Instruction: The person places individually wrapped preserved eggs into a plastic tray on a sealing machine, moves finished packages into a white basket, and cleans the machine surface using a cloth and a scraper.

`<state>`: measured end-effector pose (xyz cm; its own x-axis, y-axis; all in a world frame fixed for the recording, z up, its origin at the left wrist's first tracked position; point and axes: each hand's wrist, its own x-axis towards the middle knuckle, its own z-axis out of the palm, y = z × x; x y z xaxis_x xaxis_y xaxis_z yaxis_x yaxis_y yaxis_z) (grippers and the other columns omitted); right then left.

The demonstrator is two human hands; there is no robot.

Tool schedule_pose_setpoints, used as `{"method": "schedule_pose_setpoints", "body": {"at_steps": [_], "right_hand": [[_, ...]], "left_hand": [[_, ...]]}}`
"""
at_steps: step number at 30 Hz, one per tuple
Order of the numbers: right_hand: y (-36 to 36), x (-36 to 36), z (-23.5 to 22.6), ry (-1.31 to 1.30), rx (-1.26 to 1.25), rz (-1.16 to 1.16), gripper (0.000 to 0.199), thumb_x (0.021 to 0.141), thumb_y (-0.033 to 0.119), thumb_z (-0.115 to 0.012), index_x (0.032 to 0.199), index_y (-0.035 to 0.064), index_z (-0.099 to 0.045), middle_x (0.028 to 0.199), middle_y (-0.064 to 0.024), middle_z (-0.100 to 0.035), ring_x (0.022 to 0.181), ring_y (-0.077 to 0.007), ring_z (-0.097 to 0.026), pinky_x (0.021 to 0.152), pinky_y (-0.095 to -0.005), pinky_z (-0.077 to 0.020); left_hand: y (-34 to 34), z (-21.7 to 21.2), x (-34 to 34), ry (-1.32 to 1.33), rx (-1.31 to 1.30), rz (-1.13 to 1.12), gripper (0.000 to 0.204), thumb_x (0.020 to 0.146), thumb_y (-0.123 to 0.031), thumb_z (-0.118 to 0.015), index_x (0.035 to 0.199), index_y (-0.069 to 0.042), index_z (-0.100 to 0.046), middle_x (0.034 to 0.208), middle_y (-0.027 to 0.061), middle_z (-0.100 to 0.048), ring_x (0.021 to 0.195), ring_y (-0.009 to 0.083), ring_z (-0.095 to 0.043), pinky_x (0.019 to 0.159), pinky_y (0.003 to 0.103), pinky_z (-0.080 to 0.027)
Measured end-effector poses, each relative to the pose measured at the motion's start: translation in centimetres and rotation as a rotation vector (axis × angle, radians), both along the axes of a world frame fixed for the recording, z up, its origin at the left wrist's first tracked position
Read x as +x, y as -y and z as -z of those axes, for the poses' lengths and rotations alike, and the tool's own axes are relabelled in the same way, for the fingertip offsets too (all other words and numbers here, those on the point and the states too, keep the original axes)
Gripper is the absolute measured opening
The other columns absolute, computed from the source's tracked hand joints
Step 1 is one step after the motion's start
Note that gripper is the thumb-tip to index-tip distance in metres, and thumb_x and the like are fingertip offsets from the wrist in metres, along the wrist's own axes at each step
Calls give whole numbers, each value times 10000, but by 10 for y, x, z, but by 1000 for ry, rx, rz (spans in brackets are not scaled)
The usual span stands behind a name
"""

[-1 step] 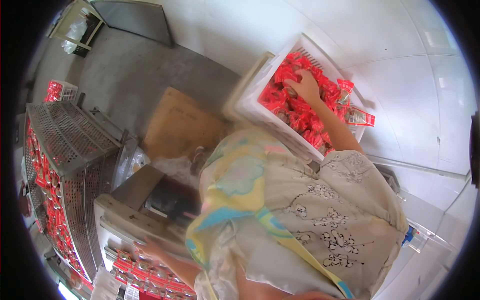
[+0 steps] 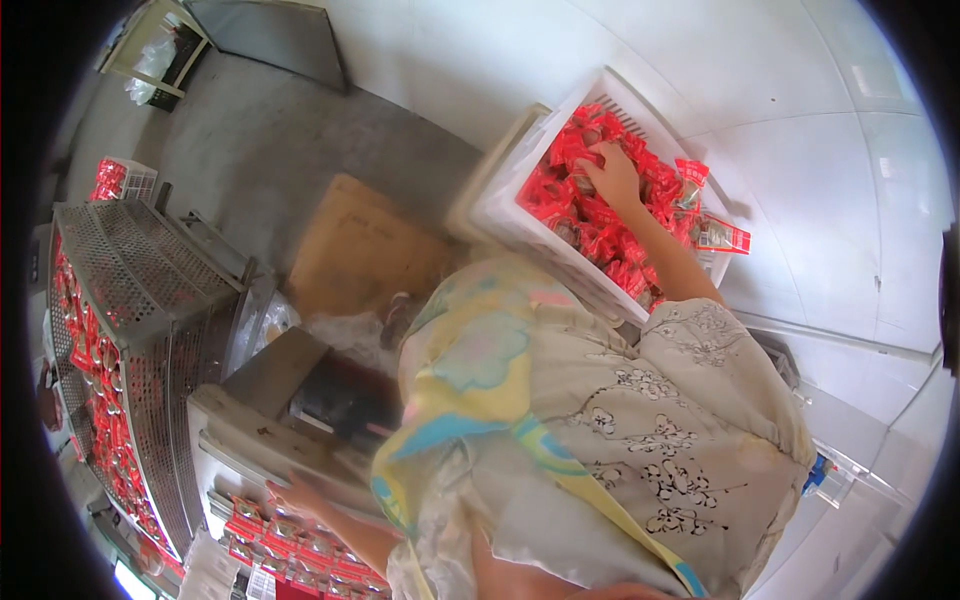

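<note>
My right hand [image 2: 612,172] reaches into a white plastic crate [image 2: 500,215] heaped with small red packets [image 2: 590,235]. Its fingers curl down into the pile around some of them. A few packets hang over the crate's far rim [image 2: 720,235]. My left hand [image 2: 290,495] is low on the left, fingers apart, resting against the edge of a white machine [image 2: 235,430]. Just below it runs a row of red packets [image 2: 290,550]. My patterned yellow and beige clothing [image 2: 600,440] hides much of both arms.
A grey perforated metal rack [image 2: 150,300] holding red packets curves along the left. A brown cardboard sheet [image 2: 360,245] lies on the grey floor. Another crate of red packets [image 2: 118,180] stands far left. White walls [image 2: 800,120] rise on the right.
</note>
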<state>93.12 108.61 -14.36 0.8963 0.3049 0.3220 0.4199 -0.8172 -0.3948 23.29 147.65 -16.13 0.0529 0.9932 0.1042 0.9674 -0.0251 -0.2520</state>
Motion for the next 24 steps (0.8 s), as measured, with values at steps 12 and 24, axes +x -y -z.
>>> {"method": "schedule_pose_setpoints", "body": {"at_steps": [12, 24], "right_hand": [[12, 12, -21, -365, -584, 24, 324, 771, 412, -612, 821, 97, -673, 826, -141, -645, 793, -314, -615, 685, -427, -475], [-217, -45, -171, -11, 32, -585, 119, 869, 87, -586, 914, -10, -640, 844, -63, -642, 708, -136, -611, 620, -237, -474]], "left_hand": [[10, -1, 26, 117, -31, -100, 645, 797, -384, -639, 1334, -101, -420, 1294, 175, -476, 1194, 359, -444, 930, 457, -422], [17, -42, 53, 400, 56, 28, 538, 728, -225, -680, 1182, 22, -530, 1206, 237, -530, 1085, 393, -518, 930, 465, -412]]}}
